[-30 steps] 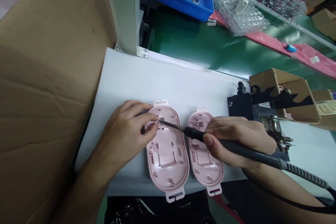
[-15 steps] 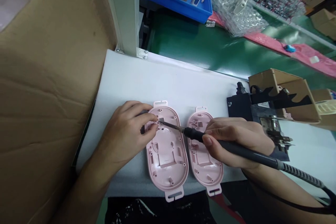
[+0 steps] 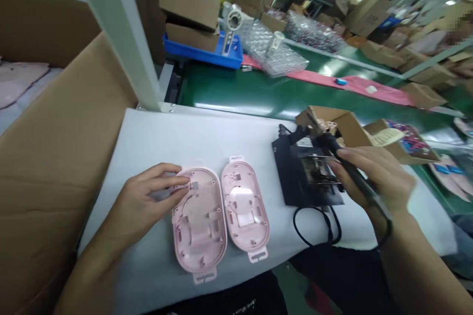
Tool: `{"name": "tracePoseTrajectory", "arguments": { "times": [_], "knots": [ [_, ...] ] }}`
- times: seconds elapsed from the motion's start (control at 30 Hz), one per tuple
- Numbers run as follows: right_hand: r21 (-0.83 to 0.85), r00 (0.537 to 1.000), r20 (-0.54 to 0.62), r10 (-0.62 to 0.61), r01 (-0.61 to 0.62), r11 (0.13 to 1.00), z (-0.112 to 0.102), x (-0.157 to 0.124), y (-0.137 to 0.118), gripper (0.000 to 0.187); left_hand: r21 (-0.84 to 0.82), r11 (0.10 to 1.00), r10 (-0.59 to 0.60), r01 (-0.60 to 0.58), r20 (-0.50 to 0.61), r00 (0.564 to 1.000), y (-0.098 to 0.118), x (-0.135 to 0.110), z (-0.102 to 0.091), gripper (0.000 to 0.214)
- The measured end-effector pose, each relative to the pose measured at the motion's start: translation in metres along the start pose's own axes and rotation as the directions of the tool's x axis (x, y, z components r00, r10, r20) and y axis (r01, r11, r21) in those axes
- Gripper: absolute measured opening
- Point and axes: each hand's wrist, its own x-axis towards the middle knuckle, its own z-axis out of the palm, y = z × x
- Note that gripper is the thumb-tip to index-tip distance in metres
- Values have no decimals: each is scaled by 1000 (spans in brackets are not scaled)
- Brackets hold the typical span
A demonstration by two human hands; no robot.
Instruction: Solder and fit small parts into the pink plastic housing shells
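Note:
Two pale pink plastic shell halves lie side by side, hollow side up, with posts and ribs inside. My left hand [image 3: 153, 202] is at the upper left rim of the left shell [image 3: 199, 241]. Its thumb and index finger reach over the rim, their tips slightly apart; any tiny part there is too small to make out. The right shell [image 3: 246, 206] lies untouched. In my right hand [image 3: 377, 182], closed around its dark handle, is a soldering iron [image 3: 353, 170]. Its front end is over the black soldering station [image 3: 295, 177] with a metal holder; the tip is hard to make out.
A tall cardboard flap [image 3: 55, 182] and a pale metal post [image 3: 118, 34] bound the left. Behind the white mat [image 3: 155, 133] runs a green conveyor [image 3: 229, 88] with a blue tray [image 3: 203, 51]. An open carton [image 3: 351, 128] stands behind the station. A black cable [image 3: 306, 243] loops below it.
My right hand has carried the soldering iron from the left shell rightward to the station. My left thumb and index finger have parted slightly. The view has tilted up and shifted right.

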Motion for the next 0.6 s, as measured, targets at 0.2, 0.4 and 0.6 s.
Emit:
{"name": "tracePoseTrajectory", "arguments": {
  "times": [0.2, 0.4, 0.6],
  "knots": [
    [-71, 956, 256, -145, 168, 983, -9, -32, 63, 41, 6, 998, 68, -70, 122, 990, 59, 23, 46, 20],
    [18, 983, -166, 78, -76, 997, -15, -68, -6, 54, 239, 962, 124, -131, 47, 991, 59, 36, 88, 27],
    [345, 967, -173, 188, -119, 931, 42, -79, -157, 32, 313, 946, 108, -81, -70, 992, 32, 6, 88, 33]
  ]
}}
